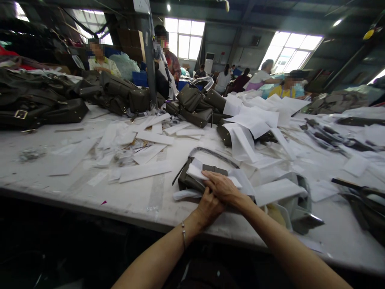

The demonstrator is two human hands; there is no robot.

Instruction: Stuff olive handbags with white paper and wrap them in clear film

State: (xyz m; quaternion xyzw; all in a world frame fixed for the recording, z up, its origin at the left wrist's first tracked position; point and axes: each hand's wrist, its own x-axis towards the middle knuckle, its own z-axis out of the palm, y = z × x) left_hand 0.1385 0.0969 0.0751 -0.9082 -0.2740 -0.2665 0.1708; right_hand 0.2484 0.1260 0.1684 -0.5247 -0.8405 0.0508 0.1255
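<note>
A dark olive handbag (184, 178) lies on the table in front of me, its strap (210, 151) looping behind it, wrapped in clear film. White paper (195, 169) covers part of its upper side. My left hand (209, 206) is at the bag's near edge, fingers curled against it; the fingertips are partly hidden. Across the top of the bag rests my right hand (221, 186), fingers stretched out to the left over the paper and partly overlapping my left hand. More white sheets stick out at the bag's right side.
Dark handbags (192, 104) are piled at the back, and more bags (39, 100) lie at far left. Loose white paper (144, 172) is strewn over the table (120, 204). Right of my hands stands a pale container (279, 212). Several people sit or stand beyond the table.
</note>
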